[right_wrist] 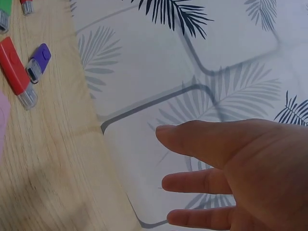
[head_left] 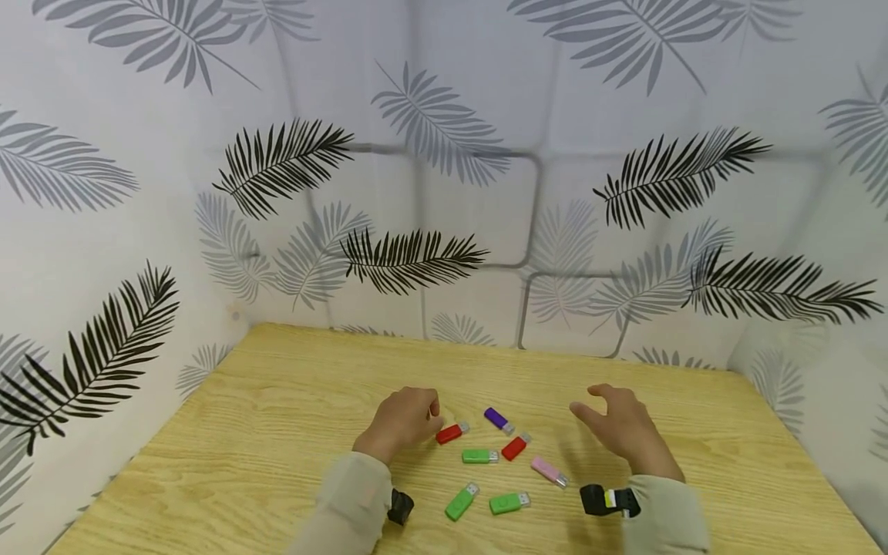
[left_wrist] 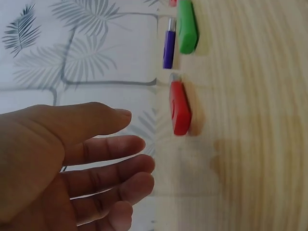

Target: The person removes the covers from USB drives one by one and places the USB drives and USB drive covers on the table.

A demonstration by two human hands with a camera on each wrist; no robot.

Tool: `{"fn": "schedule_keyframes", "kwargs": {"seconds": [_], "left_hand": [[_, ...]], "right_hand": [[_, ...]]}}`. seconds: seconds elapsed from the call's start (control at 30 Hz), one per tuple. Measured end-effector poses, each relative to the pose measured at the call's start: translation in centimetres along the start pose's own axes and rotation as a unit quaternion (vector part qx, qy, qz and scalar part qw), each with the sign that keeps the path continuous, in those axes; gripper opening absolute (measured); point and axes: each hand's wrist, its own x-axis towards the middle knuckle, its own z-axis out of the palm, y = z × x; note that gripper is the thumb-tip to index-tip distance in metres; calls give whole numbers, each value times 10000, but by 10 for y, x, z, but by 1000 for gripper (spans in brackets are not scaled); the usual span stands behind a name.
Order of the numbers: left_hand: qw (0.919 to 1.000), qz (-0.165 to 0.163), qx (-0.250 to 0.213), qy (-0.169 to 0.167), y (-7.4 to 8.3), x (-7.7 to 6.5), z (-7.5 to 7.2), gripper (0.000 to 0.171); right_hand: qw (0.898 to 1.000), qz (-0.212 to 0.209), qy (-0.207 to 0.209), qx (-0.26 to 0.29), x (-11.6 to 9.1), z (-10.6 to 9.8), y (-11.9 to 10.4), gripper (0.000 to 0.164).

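I see the left hand (head_left: 402, 420), thumb and fingers apart, just beside a red USB stick (head_left: 449, 434) lying loose on the bench (head_left: 277, 393); the right hand (head_left: 620, 428), also spread, is near a pink stick (head_left: 546, 469).

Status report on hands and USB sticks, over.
Left hand empty, beside red USB stick. Right hand empty. Seven USB sticks lie on wooden table. No obstruction visible.
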Motion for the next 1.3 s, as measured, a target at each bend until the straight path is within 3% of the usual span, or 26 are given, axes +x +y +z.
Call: {"fn": "schedule_keyframes", "kwargs": {"seconds": [0.33, 0.6, 1.0, 1.3], "left_hand": [[9994, -129, 269, -185, 13, 3, 12, 18], [9981, -37, 557, -255, 16, 0, 13, 21], [9977, 44, 645, -195, 15, 1, 22, 19], [9976, 14, 615, -330, 18, 2, 19, 17]], "right_hand": [[9995, -250, 115, -128, -6, -1, -25, 61], [9990, -429, 135, -18, -7, 1, -42, 59], [9981, -605, 38, 103, -8, 8, -55, 54], [9971, -761, -33, 14, -8, 11, -57, 51]]}}
